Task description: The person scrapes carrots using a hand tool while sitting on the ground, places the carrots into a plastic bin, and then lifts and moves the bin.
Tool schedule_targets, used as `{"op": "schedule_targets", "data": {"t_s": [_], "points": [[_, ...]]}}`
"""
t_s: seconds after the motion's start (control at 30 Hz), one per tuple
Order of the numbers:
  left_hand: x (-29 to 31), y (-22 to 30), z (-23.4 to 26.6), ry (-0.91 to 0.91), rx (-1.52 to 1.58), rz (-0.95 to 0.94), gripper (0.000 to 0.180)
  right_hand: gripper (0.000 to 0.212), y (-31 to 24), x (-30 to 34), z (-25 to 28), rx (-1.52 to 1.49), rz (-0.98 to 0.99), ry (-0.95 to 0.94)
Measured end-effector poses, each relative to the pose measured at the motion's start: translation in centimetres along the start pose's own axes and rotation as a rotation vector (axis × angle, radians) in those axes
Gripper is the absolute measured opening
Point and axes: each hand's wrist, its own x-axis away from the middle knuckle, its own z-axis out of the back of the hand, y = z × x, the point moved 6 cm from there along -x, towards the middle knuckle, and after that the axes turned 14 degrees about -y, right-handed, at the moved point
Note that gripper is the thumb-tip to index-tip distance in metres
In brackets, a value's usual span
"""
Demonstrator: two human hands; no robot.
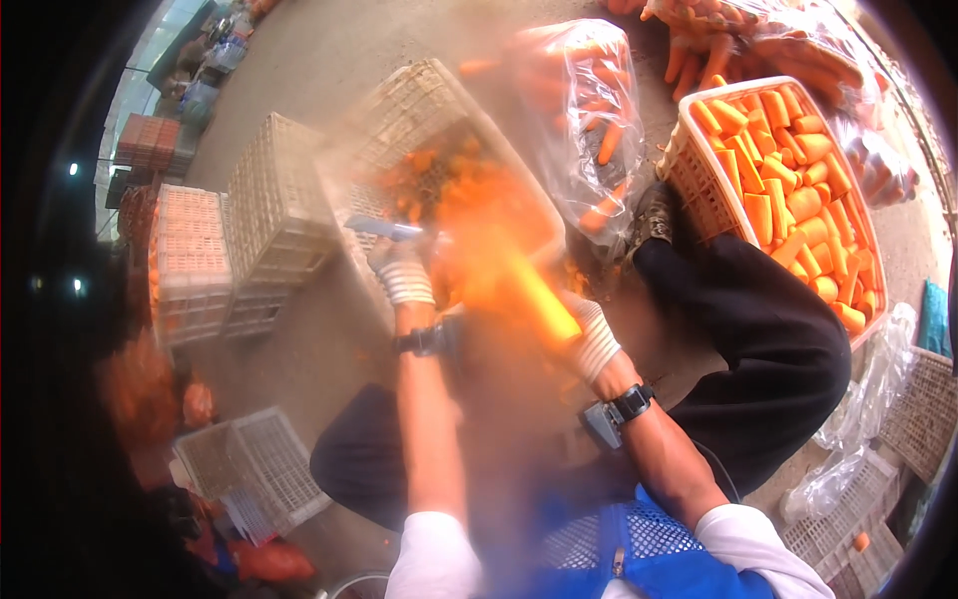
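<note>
My left hand (401,272), in a white striped glove, is closed around a knife (382,229), whose pale blade points left. My right hand (592,337), gloved alike, grips the near end of a long carrot (542,301). The carrot slants up and left, its far end lost in an orange blur. Both hands are over the near side of a white plastic crate (509,150), which holds orange scraps (424,180) that look like carrot trimmings. The left fingers are partly smeared.
A crate of cut carrot pieces (788,190) stands right of my leg (768,329). Beyond my foot lies a clear plastic bag of carrots (599,90), with more bagged carrots (768,40) at far right. Stacked crates (279,190) stand left; another crate (254,464) lies lower left.
</note>
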Motion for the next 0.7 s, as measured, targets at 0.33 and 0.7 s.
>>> {"op": "schedule_targets", "data": {"t_s": [0.33,0.7], "points": [[15.5,1.5,-7.0,-0.439,-1.049,-0.594,0.017,0.043,0.3,3.5,-9.9,0.203,-0.08,0.121],[2.1,-2.8,-4.4,-0.508,-1.128,-0.4,0.015,0.038,-0.1,0.7,-0.8,0.141,0.003,0.156]]}}
